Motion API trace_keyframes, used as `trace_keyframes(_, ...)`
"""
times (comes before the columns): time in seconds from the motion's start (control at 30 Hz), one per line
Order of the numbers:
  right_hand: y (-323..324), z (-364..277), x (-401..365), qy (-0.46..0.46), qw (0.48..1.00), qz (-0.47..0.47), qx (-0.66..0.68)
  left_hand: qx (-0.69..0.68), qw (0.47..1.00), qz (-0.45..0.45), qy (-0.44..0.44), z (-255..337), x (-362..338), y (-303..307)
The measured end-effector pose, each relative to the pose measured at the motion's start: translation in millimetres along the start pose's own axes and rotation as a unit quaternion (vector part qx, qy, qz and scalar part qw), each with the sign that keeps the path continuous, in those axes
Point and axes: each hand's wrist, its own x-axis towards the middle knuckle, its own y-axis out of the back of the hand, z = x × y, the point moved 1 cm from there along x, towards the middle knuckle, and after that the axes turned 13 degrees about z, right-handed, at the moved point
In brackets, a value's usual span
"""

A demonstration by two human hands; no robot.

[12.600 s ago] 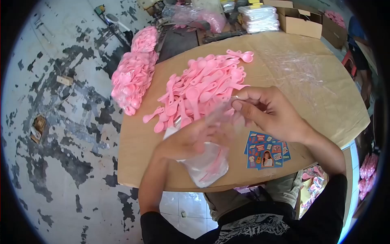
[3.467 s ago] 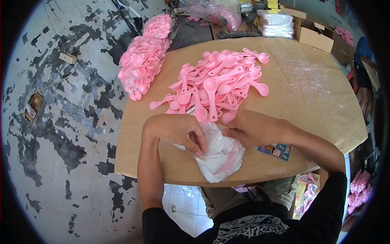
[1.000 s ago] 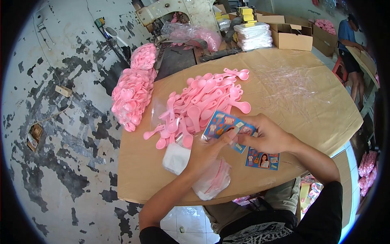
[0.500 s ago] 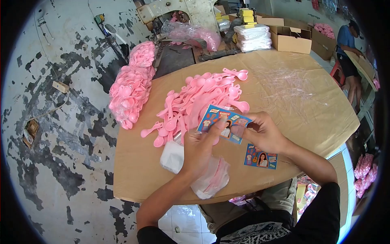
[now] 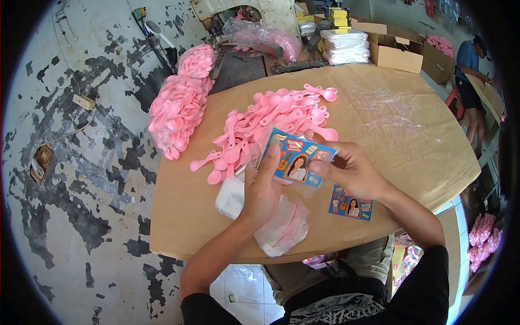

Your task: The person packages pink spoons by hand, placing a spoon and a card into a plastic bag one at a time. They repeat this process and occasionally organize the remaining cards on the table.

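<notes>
Between my two hands is a blue printed card (image 5: 297,162) with a portrait and small pictures on it. Clear plastic, like a thin bag, shows around the card's left and lower edges. My left hand (image 5: 261,192) pinches the card's left side with the thumb in front. My right hand (image 5: 355,170) grips its right edge, thumb on the front and fingers behind. A similar card (image 5: 351,206) lies on the table below my right hand. Beside my left wrist are a white, plastic-looking packet (image 5: 231,196) and clear plastic bags with pink edges (image 5: 284,225).
Pink measuring spoons (image 5: 276,111) lie heaped beyond my hands. Filled bags of spoons (image 5: 176,116) stand at the left edge. Thin clear strips (image 5: 387,111) are scattered on the brown-covered table (image 5: 428,157). A sewing machine (image 5: 271,16), boxes (image 5: 398,54) and a seated person (image 5: 470,70) are farther back.
The card has turned to face me more squarely, and more of its front shows. Clear plastic is now visible around it. The view has shifted slightly.
</notes>
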Motion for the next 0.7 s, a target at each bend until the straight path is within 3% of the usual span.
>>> trace_keyframes(0.27,0.1,-2.4,-2.2,0.011,1.000,-0.003,-0.011,0.130,0.990,0.047,0.033,-3.0,-3.0,-3.0)
trace_keyframes(0.37,-3.2,-0.1,-4.1,0.007,1.000,-0.004,0.004,0.115,0.991,-0.045,-0.043,-7.0,-2.6,-14.9)
trace_keyframes(0.43,-0.9,7.4,-4.0,-0.007,1.000,-0.003,0.002,0.165,0.980,-0.051,-0.103,-16.8,-8.2,-14.5)
trace_keyframes(0.5,-4.2,4.2,-5.1,-0.002,1.000,0.017,0.024,0.113,0.989,-0.048,-0.081,-15.6,-9.8,-14.3)
trace_keyframes(0.6,-6.1,1.9,-3.4,0.011,0.999,0.027,0.030,-0.082,0.995,-0.059,-0.010,8.2,-4.3,-15.4)
trace_keyframes(0.7,-8.4,-1.4,-3.1,0.006,0.999,0.017,0.039,0.052,0.997,-0.047,-0.036,11.8,-1.4,-10.6)
